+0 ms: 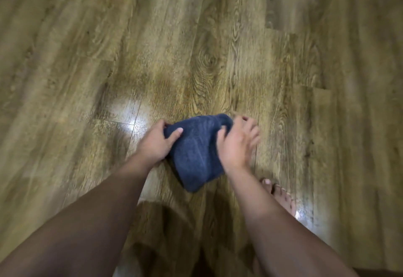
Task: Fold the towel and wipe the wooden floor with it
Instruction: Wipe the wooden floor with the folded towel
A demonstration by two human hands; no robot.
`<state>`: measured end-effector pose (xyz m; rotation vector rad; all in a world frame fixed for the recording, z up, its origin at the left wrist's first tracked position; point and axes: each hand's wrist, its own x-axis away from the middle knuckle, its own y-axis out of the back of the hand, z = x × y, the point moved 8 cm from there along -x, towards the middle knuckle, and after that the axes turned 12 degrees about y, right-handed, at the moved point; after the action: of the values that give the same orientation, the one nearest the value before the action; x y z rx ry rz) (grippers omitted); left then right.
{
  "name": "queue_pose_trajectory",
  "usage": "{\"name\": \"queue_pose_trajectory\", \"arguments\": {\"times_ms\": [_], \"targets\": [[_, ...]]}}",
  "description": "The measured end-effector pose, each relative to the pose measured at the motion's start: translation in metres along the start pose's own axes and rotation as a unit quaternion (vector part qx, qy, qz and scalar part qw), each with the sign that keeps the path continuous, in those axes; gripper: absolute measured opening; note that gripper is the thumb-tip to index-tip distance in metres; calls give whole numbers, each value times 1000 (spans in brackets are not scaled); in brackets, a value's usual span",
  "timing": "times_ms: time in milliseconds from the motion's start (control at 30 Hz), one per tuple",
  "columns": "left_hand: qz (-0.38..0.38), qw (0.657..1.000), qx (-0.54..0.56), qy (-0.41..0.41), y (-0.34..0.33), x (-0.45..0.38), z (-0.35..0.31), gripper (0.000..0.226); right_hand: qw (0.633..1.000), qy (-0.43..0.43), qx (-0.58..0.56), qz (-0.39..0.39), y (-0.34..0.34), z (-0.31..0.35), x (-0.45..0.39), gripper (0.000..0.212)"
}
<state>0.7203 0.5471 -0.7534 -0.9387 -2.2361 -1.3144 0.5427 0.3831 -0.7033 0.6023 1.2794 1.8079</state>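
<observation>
Towel [195, 152] between both gripping hands

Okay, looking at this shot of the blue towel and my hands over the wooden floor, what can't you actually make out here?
Head view only:
- Right hand: fingers motion-blurred, so its grip on the blue towel is unclear.
- Left hand: fingers hidden behind the towel; only the thumb shows.
- Towel: its fold count is lost in the bunched cloth.
- Bare foot: partly covered by the right forearm.
- Wooden floor: blurred toward the edges; dirt or wetness unreadable.
</observation>
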Motion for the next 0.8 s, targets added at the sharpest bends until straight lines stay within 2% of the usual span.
{"name": "queue_pose_trajectory", "arguments": {"times_ms": [67, 100, 167, 233, 300, 367, 600, 733, 800], "targets": [[-102, 993, -49, 20, 17, -15, 7, 39, 987, 119, 24, 105, -31, 46, 10, 70], [-131, 988, -63, 46, 24, -23, 15, 43, 975, 146, 24, 166, -53, 62, 19, 81], [-135, 982, -84, 99, 34, -42, 32, 50, 958, 154, 37, 240, -85, 82, 37, 100], [-95, 980, -96, 149, 38, -63, 52, 71, 953, 159, 71, 246, -102, 91, 50, 112], [-45, 978, -75, 190, 35, -81, 69, 97, 955, 171, 98, 220, -108, 95, 51, 112], [-16, 977, -83, 196, 27, -87, 75, 111, 958, 181, 100, 196, -112, 93, 43, 108], [21, 973, -110, 203, 27, -76, 76, 109, 945, 229, 83, 218, -121, 100, -13, 104], [34, 971, -110, 211, 27, -72, 71, 113, 929, 279, 103, 221, -130, 108, -99, 98], [41, 973, -80, 214, 25, -73, 70, 112, 931, 268, 116, 217, -136, 112, -145, 94]]}}
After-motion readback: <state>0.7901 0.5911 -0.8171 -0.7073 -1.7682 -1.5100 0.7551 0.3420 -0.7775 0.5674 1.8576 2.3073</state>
